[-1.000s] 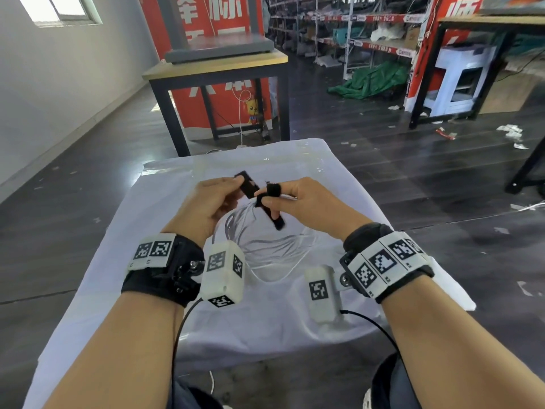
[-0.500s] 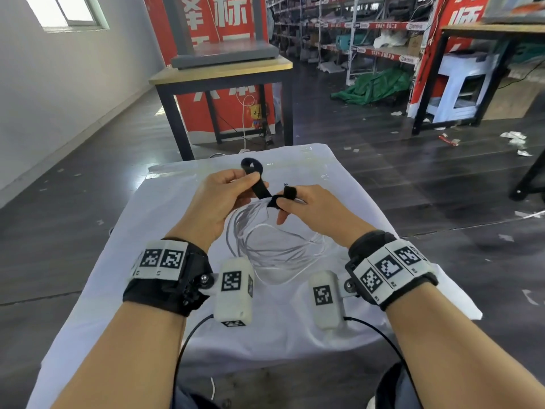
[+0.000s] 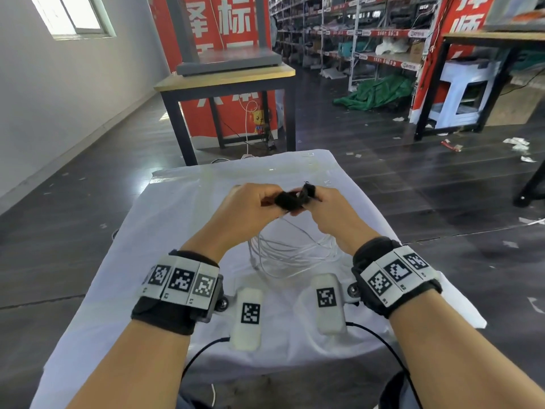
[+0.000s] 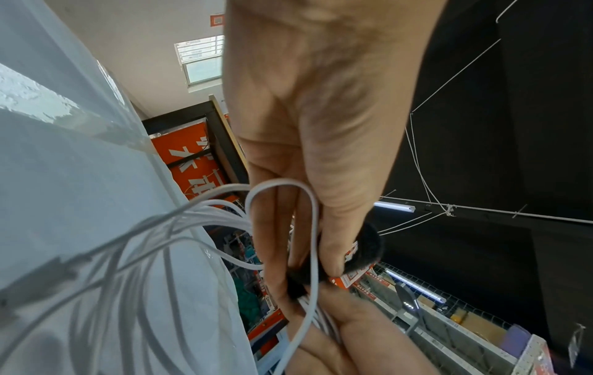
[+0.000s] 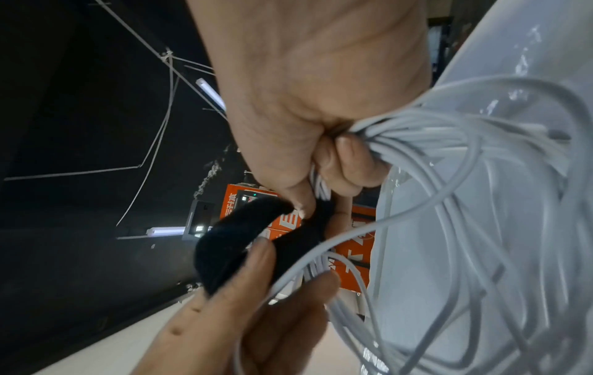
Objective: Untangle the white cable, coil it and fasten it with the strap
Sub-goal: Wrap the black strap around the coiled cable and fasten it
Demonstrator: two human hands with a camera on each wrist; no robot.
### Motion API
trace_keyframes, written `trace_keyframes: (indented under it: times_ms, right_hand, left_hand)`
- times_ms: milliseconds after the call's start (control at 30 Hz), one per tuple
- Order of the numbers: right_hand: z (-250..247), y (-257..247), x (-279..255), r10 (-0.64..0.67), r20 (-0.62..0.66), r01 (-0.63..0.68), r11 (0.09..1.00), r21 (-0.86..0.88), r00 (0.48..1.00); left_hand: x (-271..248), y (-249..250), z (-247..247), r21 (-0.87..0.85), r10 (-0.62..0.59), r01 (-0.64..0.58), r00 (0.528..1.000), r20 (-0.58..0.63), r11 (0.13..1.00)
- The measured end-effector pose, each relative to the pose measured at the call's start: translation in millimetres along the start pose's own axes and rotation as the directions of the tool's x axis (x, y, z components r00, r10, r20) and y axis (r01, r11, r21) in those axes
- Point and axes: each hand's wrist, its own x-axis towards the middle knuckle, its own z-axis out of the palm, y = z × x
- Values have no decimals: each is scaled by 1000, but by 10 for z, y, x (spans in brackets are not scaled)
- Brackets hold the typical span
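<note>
In the head view both hands are raised over the white-covered table (image 3: 141, 261) and meet at the top of the coiled white cable (image 3: 289, 252), whose loops hang down to the cloth. A black strap (image 3: 290, 199) is bunched between them. My left hand (image 3: 265, 199) pinches the strap (image 4: 365, 251) between thumb and fingers, with one cable loop (image 4: 282, 192) lying across them. My right hand (image 5: 320, 187) curls its fingers round the cable bundle (image 5: 417, 132), and its thumb presses on the strap (image 5: 244, 238). How far the strap goes round the bundle is hidden.
Beyond the cloth's far edge stands a wooden-topped table with black legs (image 3: 224, 81). Storage shelves (image 3: 368, 33), a green tarp (image 3: 377, 93) and a white stool (image 3: 463, 93) are at the back right. Dark floor lies on both sides.
Both hands rose and closed in on each other with the coil. The strap's free end, sticking up from the left hand before, is now folded down and bunched between the hands.
</note>
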Motion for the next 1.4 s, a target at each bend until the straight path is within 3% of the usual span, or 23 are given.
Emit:
trace_keyframes:
  times_ms: [233,433,567,633,700,767,900,1033,1233,1400]
  right_hand:
    - [49,9,6,136,-26,-120,936,332,990]
    - [44,-31,-40,114,4,-109,942,317,994]
    - [42,-65,-52,67,-33,-56,964,260,997]
    - [31,-89,-68,48,-34,-39,968,247,998]
    - [27,-107,-83,43,-17,-38,968,248,999]
    - [23,-121,-99,24,5,-24,969,245,1000]
    - [40,-136,-134,-58,44,47,976,212,997]
    - [44,-134,-143,-105,68,91,978,186,992]
    - [104,-64,-87,-118,70,105,980,171,990]
    - [128,-14,-38,-114,81,97,977,192,990]
  left_hand:
    - [-30,-22,13,-167,-101,156,950,294,974]
    - [-71,-66,-71,-204,-101,195,913,396,959]
    - [-73,-125,-129,-89,-53,103,893,446,991]
    - [-63,-130,-184,-147,-44,109,920,390,983]
    - [-38,-134,-242,-266,-50,104,978,201,959]
    - [1,-155,-245,-206,-37,46,998,48,977]
    - [42,-221,-34,-11,-54,57,983,175,998]
    - [90,-243,86,59,-50,45,995,84,997]
    - [98,-271,102,114,-25,17,997,71,993]
    - [111,-301,104,242,26,-15,999,-42,970]
